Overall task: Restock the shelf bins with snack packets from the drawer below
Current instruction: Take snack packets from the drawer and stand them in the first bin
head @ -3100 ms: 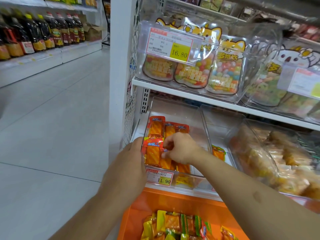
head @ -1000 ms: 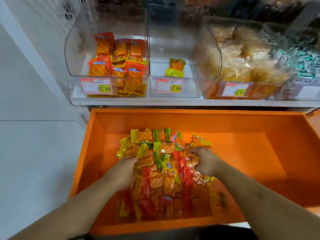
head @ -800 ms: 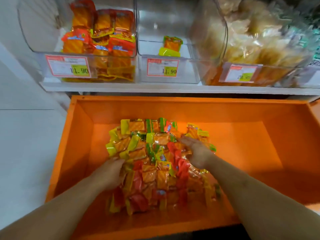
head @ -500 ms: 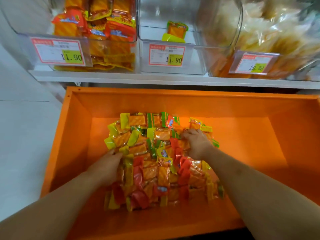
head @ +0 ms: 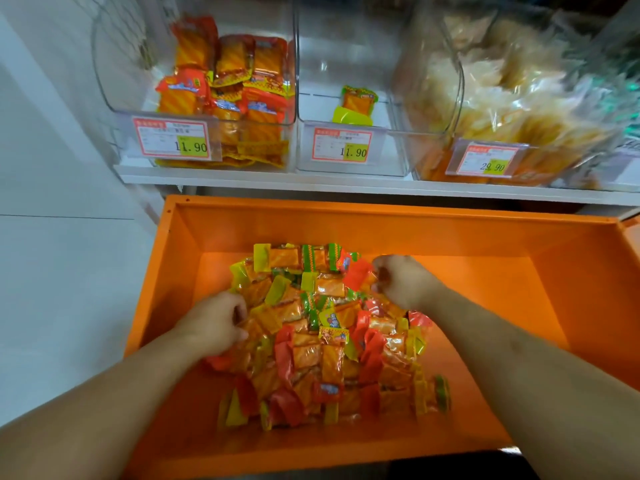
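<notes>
While both forearms reach into the orange drawer [head: 571, 292], the left hand [head: 216, 323] curls its fingers into the snack packets [head: 325, 337] at nine o'clock of the heap — what it grasps is buried. At one o'clock the right hand [head: 403, 280] is clenched on packets, fingertips hidden. Above, at twelve, the left bin [head: 114, 109] holds red-orange packs, the middle bin [head: 391, 150] just two; the right bin [head: 433, 168] blurs and is cut off.
</notes>
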`<state>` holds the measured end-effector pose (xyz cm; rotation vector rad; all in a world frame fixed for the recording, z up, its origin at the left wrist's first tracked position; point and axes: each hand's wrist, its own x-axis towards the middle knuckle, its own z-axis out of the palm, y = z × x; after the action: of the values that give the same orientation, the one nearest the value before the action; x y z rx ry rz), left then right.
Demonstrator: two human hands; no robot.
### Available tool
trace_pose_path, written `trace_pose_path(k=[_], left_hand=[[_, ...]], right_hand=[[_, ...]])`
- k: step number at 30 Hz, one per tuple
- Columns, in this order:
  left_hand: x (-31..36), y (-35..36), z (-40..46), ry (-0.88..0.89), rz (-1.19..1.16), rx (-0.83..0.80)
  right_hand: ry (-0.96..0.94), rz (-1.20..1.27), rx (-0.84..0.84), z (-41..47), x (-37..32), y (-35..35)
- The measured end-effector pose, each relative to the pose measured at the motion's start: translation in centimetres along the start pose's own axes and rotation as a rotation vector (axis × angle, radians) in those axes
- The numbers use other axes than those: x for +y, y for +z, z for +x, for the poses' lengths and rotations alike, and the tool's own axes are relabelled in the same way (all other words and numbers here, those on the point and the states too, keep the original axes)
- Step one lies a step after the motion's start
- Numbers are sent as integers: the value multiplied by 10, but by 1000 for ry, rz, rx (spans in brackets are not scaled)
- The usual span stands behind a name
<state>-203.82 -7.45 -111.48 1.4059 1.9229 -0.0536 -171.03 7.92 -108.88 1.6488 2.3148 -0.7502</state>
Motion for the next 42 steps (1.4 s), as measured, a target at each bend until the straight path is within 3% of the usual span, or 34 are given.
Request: trace_pose_path(k=[9,15,19,24,33,38,42], left_hand=[[84,-115,-71,172,-437,204],[109,-157,-139,219,-775,183],[116,-164,-163,215,-983,49],[117,-175,-168,299,-978,-10],[112,-203,-154,300,-995,101],[108,-212,-146,289,-924,193],[110,-212,-148,314,-935,94]], right_hand=[[-193,605,11,-78,-111,-117],[-247,960,126,-153,-139,-149],[-224,1091,146,-172,-149,-146],[-277,984,199,-177,-155,-147],[-379,914,365,-159,-160,-163],[-383,702,415,-154,-160,-166],[-409,536,495,-148,-163,-166]])
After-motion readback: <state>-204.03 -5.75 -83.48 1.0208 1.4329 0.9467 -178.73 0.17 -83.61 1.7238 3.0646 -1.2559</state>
